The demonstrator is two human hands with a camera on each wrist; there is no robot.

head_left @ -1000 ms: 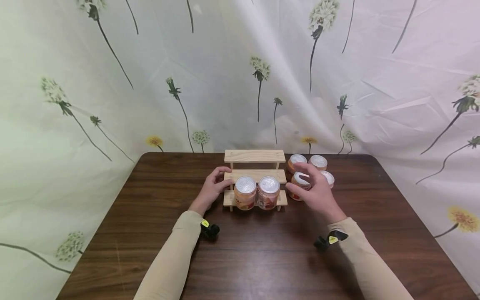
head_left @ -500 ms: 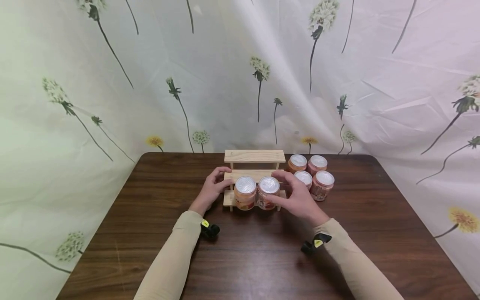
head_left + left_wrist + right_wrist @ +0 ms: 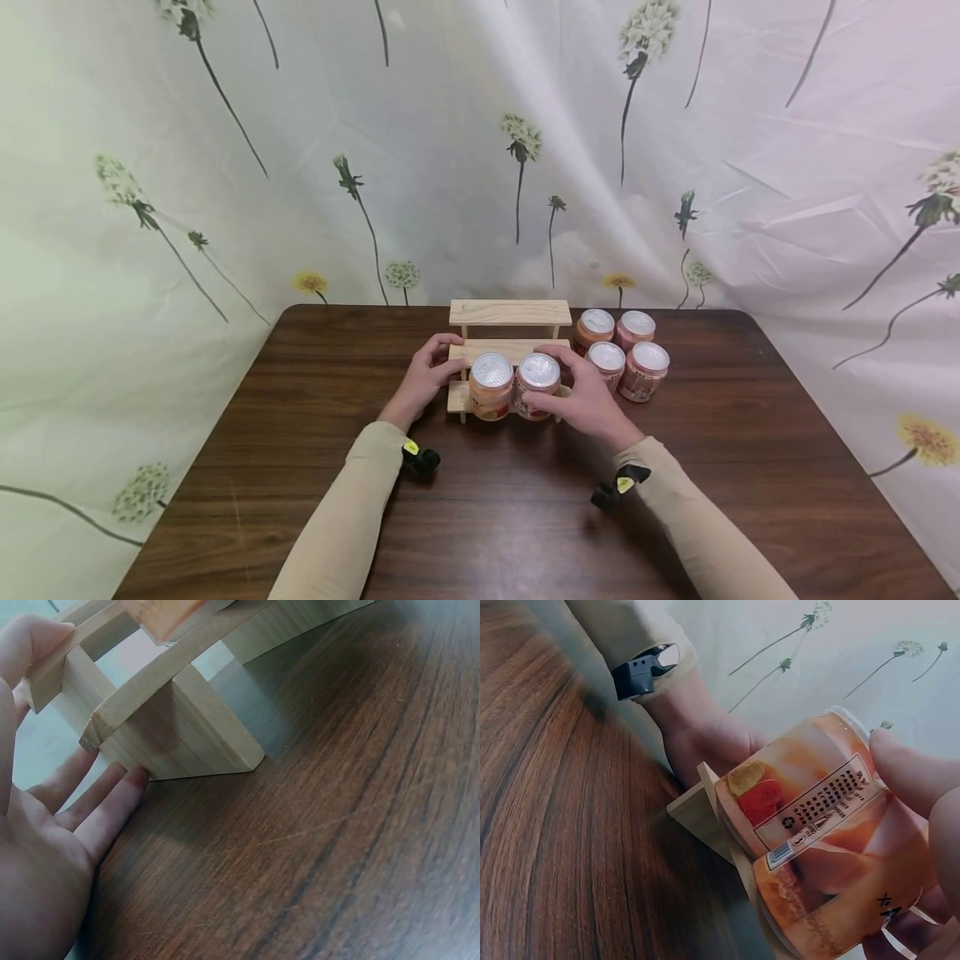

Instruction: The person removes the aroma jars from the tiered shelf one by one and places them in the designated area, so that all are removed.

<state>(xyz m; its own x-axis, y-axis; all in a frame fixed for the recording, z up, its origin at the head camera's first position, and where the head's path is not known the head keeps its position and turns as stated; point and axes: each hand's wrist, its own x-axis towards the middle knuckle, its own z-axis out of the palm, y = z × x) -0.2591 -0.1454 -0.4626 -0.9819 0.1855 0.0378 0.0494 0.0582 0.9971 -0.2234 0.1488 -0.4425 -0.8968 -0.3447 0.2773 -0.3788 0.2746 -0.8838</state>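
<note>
A three-step wooden rack (image 3: 510, 313) stands on the brown table. Two clear fruit jars with silver lids sit side by side on its lowest step: the left fruit jar (image 3: 491, 393) and the right fruit jar (image 3: 537, 375). My right hand (image 3: 591, 402) grips the right jar, thumb in front and fingers behind it. In the right wrist view its printed label (image 3: 825, 799) faces the camera. My left hand (image 3: 422, 380) holds the rack's left end; the left wrist view shows its fingers (image 3: 112, 814) against the wooden side panel (image 3: 172, 742).
Several more fruit jars (image 3: 645, 371) stand grouped on the table (image 3: 337, 350) right of the rack, close by my right hand. A white cloth with dandelion prints (image 3: 450, 167) hangs behind the table and along its sides.
My right hand has moved left from beside the grouped jars to the right jar on the lowest step and closed round it. My left hand stays at the rack.
</note>
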